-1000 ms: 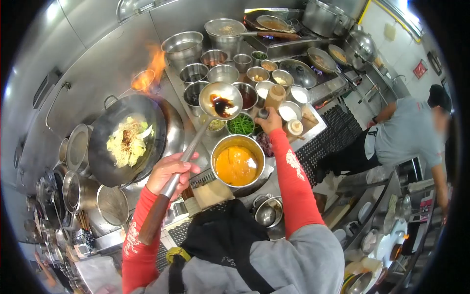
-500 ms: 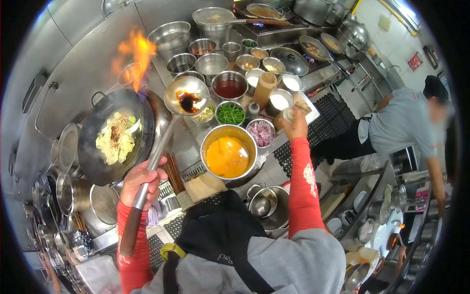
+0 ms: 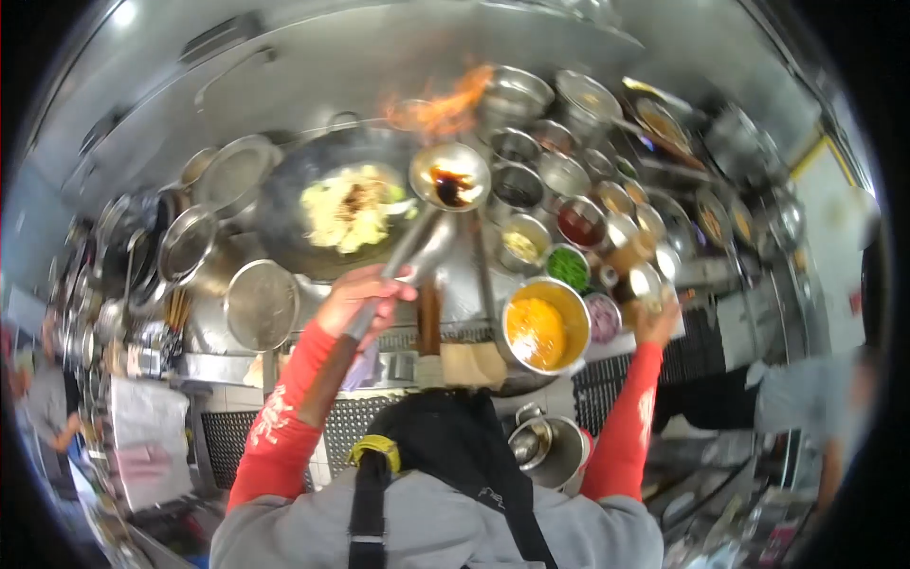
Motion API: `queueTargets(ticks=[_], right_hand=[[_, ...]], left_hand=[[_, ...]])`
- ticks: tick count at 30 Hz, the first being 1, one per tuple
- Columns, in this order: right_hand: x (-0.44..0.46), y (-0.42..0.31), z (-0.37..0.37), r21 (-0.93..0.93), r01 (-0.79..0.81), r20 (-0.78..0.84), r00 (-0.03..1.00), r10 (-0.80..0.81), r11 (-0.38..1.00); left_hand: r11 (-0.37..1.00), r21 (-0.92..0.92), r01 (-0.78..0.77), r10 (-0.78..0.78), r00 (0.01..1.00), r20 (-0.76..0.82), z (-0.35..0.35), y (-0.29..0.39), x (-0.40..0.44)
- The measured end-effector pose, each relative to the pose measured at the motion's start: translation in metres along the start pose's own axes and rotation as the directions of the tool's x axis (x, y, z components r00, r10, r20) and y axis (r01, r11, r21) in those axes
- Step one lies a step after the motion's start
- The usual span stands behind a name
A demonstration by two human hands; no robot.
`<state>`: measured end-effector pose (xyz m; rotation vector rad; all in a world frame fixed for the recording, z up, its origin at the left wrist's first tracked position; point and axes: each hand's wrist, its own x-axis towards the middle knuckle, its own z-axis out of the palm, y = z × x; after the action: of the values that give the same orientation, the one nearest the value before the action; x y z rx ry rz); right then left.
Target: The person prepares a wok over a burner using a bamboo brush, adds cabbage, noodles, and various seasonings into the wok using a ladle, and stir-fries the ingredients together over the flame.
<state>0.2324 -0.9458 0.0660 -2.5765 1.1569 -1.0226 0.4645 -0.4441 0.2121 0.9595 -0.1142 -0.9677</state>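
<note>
Head view: the left hand (image 3: 363, 300) has its fingers wrapped around the handle of one ladle (image 3: 449, 156), bowl held out level-looking at the right edge of one wok (image 3: 292, 173). The right hand (image 3: 657, 324) is stretched far right, just beside a cup's pale contents (image 3: 644, 280); blurred, so cannot tell whether its fingers are closed on anything.

Progress: judged partway. Done: food (image 3: 346, 211) lies heaped mid-wok, a brown patch on top. Left: dark sauce (image 3: 449, 187) sits in the ladle, not yet emptied; the food looks unmixed, the brown being confined to that patch.

Counts:
- Ladle in hand: 1. Wok with food: 1, toward the left of the counter.
- Flame (image 3: 439, 104): 1, behind the wok's right side.
- Pot (image 3: 577, 321) of orange liquid: 1, front of counter, right of the ladle.
- Around that pot, one each: chopped greens (image 3: 568, 268), purple slices (image 3: 603, 319), dark red liquid (image 3: 581, 222), pale yellow pieces (image 3: 521, 243).
- Mesh strainer (image 3: 262, 305): 1, front left of the wok.
- Rear containers: several, overlapping and smeared; no reliable count.
</note>
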Motion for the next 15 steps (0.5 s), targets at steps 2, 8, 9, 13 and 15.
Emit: queueTargets(ticks=[2,8,9,13,15], right_hand=[[0.001,-0.063,-0.015,-0.031,0.039,-0.225,0.973,-0.045,0.999],[-0.117,-0.363,-0.101,0.429,-0.901,0.750,0.317,-0.581,0.062],[-0.128,-0.402,-0.112,0.280,-0.960,0.767,0.223,-0.602,0.001],[-0.118,-0.419,-0.027,0.429,-0.882,0.793,0.264,-0.548,0.196],[-0.104,-0.419,0.002,0.553,-0.620,0.823,0.304,-0.479,0.556]], left_hand=[[0.994,0.044,-0.102,0.103,0.994,-0.039,-0.012,-0.004,0.002],[0.922,-0.019,-0.387,0.380,0.912,-0.152,-0.010,-0.033,0.042],[0.897,0.133,-0.422,0.440,0.883,-0.162,-0.008,-0.032,0.040],[0.724,0.555,-0.409,0.600,0.771,-0.215,-0.068,-0.039,0.049],[0.484,0.835,-0.261,0.655,0.741,-0.149,-0.084,-0.042,0.007]])
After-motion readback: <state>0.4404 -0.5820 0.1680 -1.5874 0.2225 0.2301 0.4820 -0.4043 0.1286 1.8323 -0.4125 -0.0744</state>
